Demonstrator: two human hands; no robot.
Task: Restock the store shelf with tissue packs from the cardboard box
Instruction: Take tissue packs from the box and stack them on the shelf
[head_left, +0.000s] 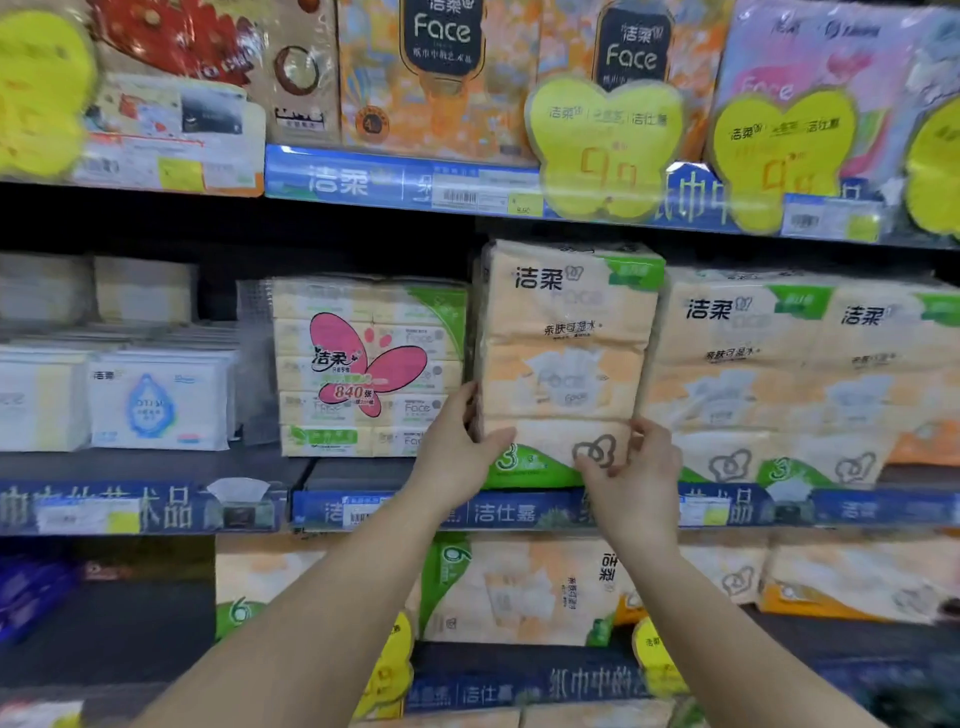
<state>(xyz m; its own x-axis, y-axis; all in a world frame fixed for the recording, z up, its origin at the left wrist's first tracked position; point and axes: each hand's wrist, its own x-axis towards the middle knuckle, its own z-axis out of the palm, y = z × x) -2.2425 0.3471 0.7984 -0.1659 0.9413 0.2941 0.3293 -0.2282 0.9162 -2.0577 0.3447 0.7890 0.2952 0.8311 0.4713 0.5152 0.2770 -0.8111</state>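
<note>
Head view: both my hands, left hand and right hand, are gripping the soft, light, slippery-wrapped tissue pack by its lower corners at the shelf front edge.

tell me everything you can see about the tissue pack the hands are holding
The tissue pack is a pale orange, clear-wrapped bundle of stacked soft packs with a green corner tab on top and a green base band marked 3. It stands upright on the middle shelf between a butterfly-labelled pack and matching packs. The left hand grips its lower left edge; the right hand holds its lower right corner.
</note>
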